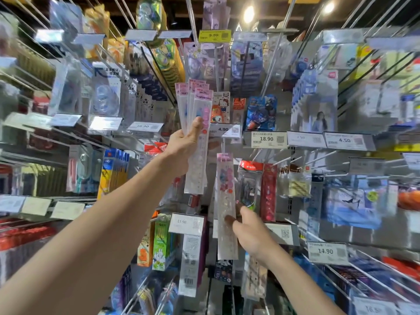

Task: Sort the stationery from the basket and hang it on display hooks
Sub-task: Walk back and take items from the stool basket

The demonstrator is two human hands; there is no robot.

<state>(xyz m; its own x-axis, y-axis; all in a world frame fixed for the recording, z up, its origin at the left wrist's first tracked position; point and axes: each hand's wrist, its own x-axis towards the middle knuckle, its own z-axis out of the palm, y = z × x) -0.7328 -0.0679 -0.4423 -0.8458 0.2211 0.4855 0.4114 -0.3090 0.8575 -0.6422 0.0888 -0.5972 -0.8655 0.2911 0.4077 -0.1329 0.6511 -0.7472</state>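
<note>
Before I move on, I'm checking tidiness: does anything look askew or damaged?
Nothing plainly damaged or spilled. The left hand holds ruler packs fanned out, unhung; the right hand pinches one more pack hanging below.

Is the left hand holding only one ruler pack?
No, the left hand grips a fanned bunch of several ruler packs with pink tops.

Shop rack under two ceiling lamps (248, 13).
A grey back panel (285, 105) with a slotted upright (289, 201) carried long metal hooks (276, 53) that reached forward in rows, crowded with packaged goods. White price tags (266, 139) fronted the rows, with a yellow tag (214, 35) higher up. The ceiling (272, 19) above was dark.
</note>
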